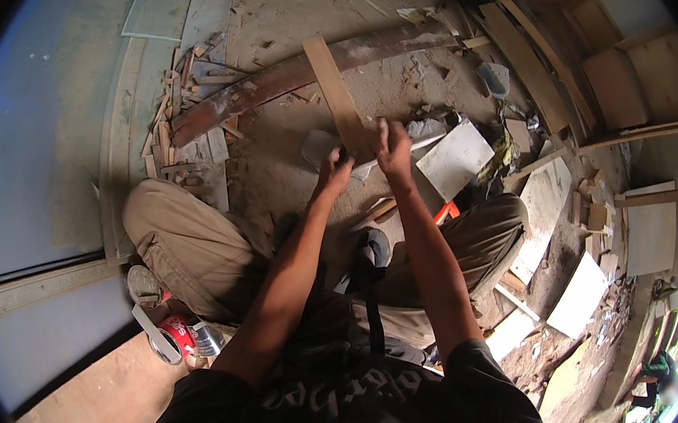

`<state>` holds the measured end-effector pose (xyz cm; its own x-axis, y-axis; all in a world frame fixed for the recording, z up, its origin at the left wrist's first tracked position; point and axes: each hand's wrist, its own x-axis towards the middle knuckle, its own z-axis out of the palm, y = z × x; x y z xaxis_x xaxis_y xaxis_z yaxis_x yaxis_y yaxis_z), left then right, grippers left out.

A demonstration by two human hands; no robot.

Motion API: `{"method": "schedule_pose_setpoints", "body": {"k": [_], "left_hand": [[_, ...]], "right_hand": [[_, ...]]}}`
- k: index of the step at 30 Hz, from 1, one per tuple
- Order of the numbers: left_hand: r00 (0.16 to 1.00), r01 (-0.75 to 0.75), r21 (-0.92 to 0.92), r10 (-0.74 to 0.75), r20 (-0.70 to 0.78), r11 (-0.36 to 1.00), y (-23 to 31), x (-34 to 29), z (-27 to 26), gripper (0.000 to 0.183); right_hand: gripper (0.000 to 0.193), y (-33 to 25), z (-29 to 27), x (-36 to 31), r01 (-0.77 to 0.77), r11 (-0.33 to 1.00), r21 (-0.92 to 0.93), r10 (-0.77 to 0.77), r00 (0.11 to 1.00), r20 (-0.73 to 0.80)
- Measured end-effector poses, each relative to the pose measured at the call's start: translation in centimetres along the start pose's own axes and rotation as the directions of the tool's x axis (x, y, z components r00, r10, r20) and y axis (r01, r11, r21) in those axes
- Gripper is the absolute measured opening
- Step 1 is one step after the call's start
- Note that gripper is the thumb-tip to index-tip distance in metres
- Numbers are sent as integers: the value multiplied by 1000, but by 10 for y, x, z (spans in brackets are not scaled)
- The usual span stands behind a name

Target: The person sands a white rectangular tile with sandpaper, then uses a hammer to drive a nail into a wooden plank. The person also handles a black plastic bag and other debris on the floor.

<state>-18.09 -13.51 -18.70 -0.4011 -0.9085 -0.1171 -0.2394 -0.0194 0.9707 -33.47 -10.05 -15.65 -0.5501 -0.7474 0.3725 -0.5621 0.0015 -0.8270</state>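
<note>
A flat strip of light brown wooden board [332, 83] points away from me, its near end low between my hands. My right hand [395, 150] is closed on the right side of that end, fingers bent over it. My left hand [336, 172] is closed at the left corner of the same end; a small dark spot shows by its thumb, too small to make out. Under the board lies a dark reddish-brown beam [261, 92]. A cloudy clear plastic container [318, 146] sits on the ground beside my left hand.
A white panel [455, 159] and an orange object [446, 213] lie right of my right hand. Wood scraps [196, 73] pile up by the left wall. Cans [179, 335] stand behind my left knee. Long planks [527, 70] and pale boards [578, 294] lie along the right.
</note>
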Motion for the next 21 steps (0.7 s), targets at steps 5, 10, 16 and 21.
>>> {"method": "schedule_pose_setpoints", "body": {"k": [5,10,16,21], "left_hand": [[988,152,-91,-149,38,984,-45,6,-31,38],[993,37,-156,-19,118,987,-16,16,22,40],[996,59,-93,-51,79,994,-32,1,-13,32],[995,70,-4,-69,69,998,-15,-14,-15,42]], "right_hand": [[20,15,2,-59,-436,883,172,462,746,-480],[22,187,-20,-139,-224,628,-745,689,605,399],[57,94,73,-192,-844,355,-402,920,391,-8],[77,67,49,-187,-870,290,-398,948,318,-3]]}}
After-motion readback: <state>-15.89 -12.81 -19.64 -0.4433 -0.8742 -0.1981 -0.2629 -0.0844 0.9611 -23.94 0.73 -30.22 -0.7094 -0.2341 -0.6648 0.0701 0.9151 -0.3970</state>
